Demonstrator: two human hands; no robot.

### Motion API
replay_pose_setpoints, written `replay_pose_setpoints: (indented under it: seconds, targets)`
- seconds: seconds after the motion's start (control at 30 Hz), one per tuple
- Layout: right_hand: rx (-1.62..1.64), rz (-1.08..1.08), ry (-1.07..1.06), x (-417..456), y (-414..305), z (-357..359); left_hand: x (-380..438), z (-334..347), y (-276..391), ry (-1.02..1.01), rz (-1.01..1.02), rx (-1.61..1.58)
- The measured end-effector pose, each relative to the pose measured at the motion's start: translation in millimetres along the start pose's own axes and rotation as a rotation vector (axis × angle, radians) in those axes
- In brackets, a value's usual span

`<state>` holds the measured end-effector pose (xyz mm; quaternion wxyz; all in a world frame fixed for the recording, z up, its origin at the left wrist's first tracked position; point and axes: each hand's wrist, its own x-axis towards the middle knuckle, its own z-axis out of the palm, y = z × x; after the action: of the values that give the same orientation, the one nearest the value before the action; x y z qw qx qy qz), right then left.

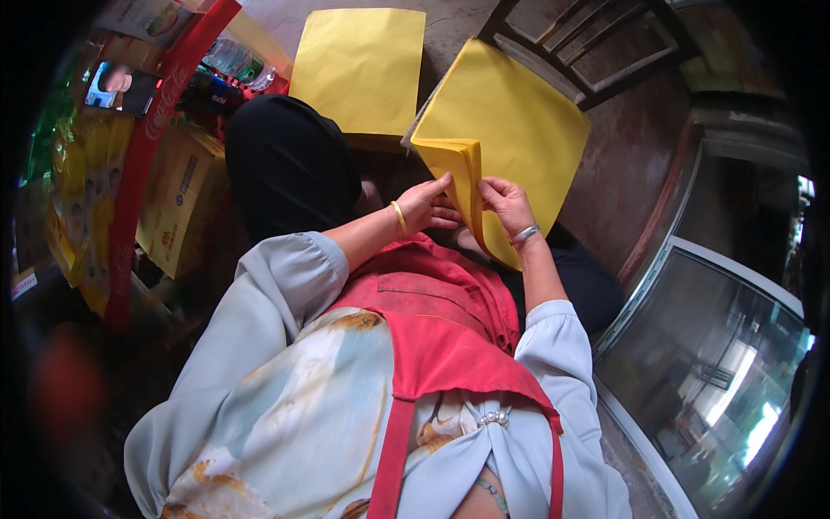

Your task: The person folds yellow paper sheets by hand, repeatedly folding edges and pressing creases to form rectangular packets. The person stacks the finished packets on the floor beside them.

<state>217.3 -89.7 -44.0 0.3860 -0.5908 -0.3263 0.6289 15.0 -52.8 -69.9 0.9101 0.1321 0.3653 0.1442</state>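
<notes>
A stack of large yellow paper sheets (519, 117) lies in front of me, its near left corner lifted and folded back. At that corner, my right hand (509, 204) pinches the edge of several sheets between thumb and fingers. My left hand (431, 204), with a gold bracelet at the wrist, rests its thumb against the left face of the turned-up sheets, fingers spread and partly behind them. Another pile of yellow paper (360, 71) lies farther off to the left, touched by neither hand.
At the left, a red-edged shelf (152, 130) holds a phone (122, 87) showing a person, and plastic bottles (237, 61); a cardboard box (178, 201) stands by it. A wooden chair (583, 45) is at the upper right, a glass-paned door (707, 363) at the right.
</notes>
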Motion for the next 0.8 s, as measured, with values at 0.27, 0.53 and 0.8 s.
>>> replay_pose_setpoints:
  seconds: [0.27,0.53,0.8]
  targets:
    - [0.018,-0.008,-0.031,-1.8,-1.3,1.5,-3.7,1.0,2.0,-0.030,-0.025,-0.026]
    - [0.062,-0.033,-0.045,-3.3,-1.2,3.4,-1.9,-4.3,0.2,-0.044,-0.027,-0.099]
    - [0.106,-0.026,-0.079,-6.0,-4.9,5.7,-4.9,-3.4,1.9,-0.086,-0.039,-0.104]
